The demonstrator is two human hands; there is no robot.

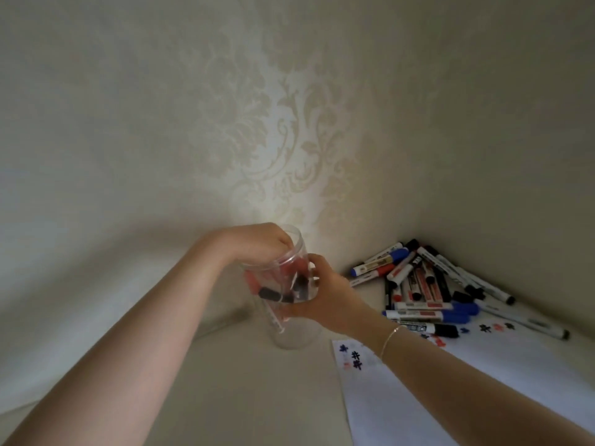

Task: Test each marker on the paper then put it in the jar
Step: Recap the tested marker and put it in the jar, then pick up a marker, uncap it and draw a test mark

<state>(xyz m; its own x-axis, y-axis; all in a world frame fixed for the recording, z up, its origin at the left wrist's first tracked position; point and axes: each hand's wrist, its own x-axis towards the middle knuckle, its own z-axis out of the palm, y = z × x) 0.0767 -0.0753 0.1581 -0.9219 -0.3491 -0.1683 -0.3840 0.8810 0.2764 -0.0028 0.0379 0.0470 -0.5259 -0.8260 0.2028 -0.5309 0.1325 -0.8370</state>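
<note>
At centre frame the clear jar [291, 297] stands on the table, the right hand [325, 296] wrapping its side and the left hand [254, 241] curled over its rim. It looks light, rigid and slippery, best gripped mid-wall. Unsorted markers [428, 284] lie heaped at right.

The jar [291, 329] is clear, glossy plastic. The markers [428, 284] look like smooth plastic with printed labels, the paper [483, 381] is white and matt, and the wallpaper [283, 130] has a faintly shiny damask pattern on a matt ground.
</note>
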